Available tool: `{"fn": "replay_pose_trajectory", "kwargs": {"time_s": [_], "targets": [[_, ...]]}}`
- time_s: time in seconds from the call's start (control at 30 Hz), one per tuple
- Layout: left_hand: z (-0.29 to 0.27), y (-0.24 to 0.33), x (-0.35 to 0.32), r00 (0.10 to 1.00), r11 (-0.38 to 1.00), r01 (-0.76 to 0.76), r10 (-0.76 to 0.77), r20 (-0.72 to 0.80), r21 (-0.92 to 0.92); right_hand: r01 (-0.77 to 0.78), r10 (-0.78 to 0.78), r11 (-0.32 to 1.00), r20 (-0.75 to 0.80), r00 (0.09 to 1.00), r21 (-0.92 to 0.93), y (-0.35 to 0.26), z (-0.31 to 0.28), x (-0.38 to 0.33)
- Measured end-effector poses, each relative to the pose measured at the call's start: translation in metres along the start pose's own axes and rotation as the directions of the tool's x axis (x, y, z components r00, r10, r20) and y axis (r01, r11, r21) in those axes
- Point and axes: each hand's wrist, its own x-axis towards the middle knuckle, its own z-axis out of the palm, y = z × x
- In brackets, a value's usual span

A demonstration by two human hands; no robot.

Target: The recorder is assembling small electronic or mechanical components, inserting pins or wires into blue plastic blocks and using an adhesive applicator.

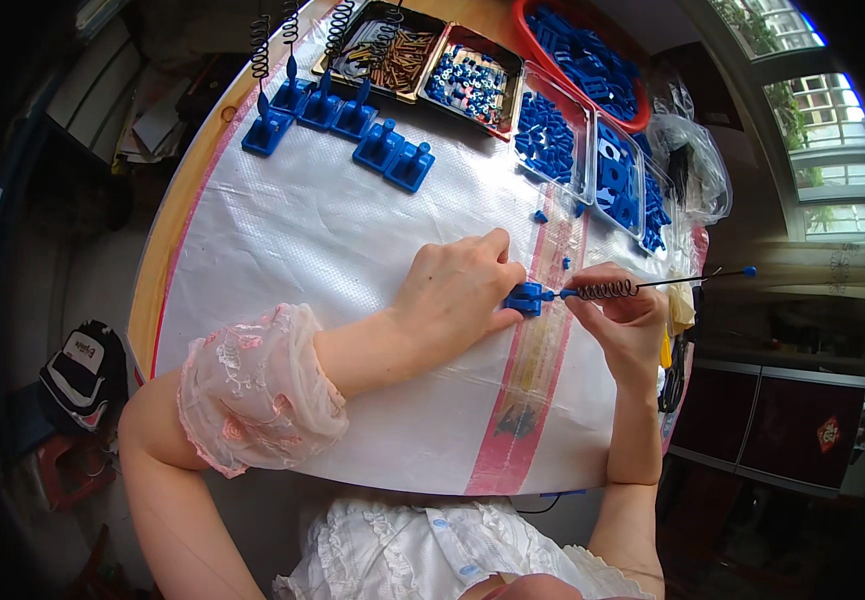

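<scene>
Over the middle right of the table, my left hand (458, 290) pinches a small blue plastic base (527, 299) between thumb and fingers. From the right, my right hand (625, 312) is closed on a dark coil spring (608, 289). A thin black rod with a blue tip (750, 271) sticks out beyond that hand. The spring's blue pointed end meets the base's right side; whether it is fixed there I cannot tell. Just beyond my hands lie small loose blue pieces (541, 216).
At the far left stand several blue bases (381, 147), some carrying upright springs. Behind are a tray of brass-coloured screws (403, 62) and a tray of small blue-and-white parts (466, 84). Clear boxes of blue parts (550, 135) and a red basin (641, 115) sit far right.
</scene>
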Motion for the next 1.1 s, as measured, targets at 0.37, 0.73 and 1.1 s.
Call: {"fn": "replay_pose_trajectory", "kwargs": {"time_s": [0.37, 0.73, 1.1], "targets": [[-0.0027, -0.0028, 0.0014, 0.999, 1.000, 0.023, -0.023, 0.022, -0.013, -0.029, 0.029, 1.000, -0.011, 1.000, -0.012, -0.0036, 0.0044, 0.0025], [-0.0020, -0.0037, 0.0017, 0.999, 1.000, 0.015, -0.015, 0.040, -0.001, -0.038, 0.038, 0.999, -0.001, 0.999, -0.011, -0.0054, 0.0046, 0.0028], [0.0021, -0.0060, -0.0006, 0.997, 0.998, -0.035, 0.031, -0.068, -0.057, -0.048, 0.049, 0.997, 0.017, 0.999, -0.057, -0.0047, 0.0028, 0.0029]]}}
